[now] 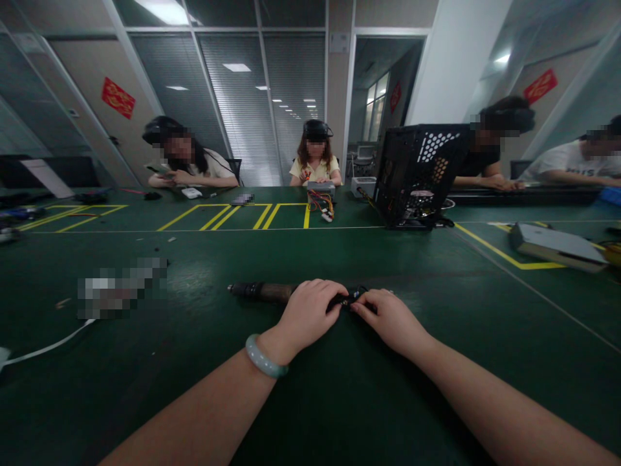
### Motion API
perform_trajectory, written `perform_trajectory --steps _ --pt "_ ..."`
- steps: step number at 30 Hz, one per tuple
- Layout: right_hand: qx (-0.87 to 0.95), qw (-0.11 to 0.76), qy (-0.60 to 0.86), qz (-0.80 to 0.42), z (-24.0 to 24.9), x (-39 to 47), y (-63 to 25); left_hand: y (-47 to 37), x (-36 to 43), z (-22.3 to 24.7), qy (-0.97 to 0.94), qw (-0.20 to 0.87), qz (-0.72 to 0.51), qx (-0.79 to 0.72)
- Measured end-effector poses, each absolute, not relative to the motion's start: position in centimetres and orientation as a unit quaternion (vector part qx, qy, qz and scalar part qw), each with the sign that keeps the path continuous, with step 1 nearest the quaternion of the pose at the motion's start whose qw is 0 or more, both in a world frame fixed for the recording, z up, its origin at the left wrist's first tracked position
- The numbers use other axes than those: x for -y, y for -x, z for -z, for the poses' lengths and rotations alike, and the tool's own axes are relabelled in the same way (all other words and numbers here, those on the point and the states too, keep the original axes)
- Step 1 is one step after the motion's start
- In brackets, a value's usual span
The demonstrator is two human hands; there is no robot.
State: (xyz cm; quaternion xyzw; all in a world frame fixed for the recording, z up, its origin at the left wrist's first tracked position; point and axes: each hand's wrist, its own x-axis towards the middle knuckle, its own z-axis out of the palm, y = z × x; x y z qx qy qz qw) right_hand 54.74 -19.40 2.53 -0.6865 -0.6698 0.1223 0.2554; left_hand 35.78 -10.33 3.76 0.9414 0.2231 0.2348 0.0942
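Note:
What looks like an electric screwdriver point(272, 292) lies on the green tabletop, its black nose pointing left. My left hand point(310, 310), with a pale green bangle at the wrist, is closed over its rear part. The thumb and fingers of my right hand point(388, 317) pinch a dark cable-like piece point(356, 294) at the tool's right end. Both hands almost meet there, and their fingers hide much of that end.
A black computer case point(417, 175) stands beyond my right hand. A power supply with coloured wires point(321, 194) sits across the table before a seated person. Farther right lies a flat grey metal box point(557, 246). At left, a white cable point(53, 349) runs to a blurred-out object.

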Motion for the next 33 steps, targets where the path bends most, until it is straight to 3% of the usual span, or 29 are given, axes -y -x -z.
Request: perform_trajectory --steps 33 --pt "0.667 0.251 0.690 -0.126 -2.87 19.46 -54.61 -35.79 10.38 -3.78 -0.941 0.088 -0.230 -0.232"
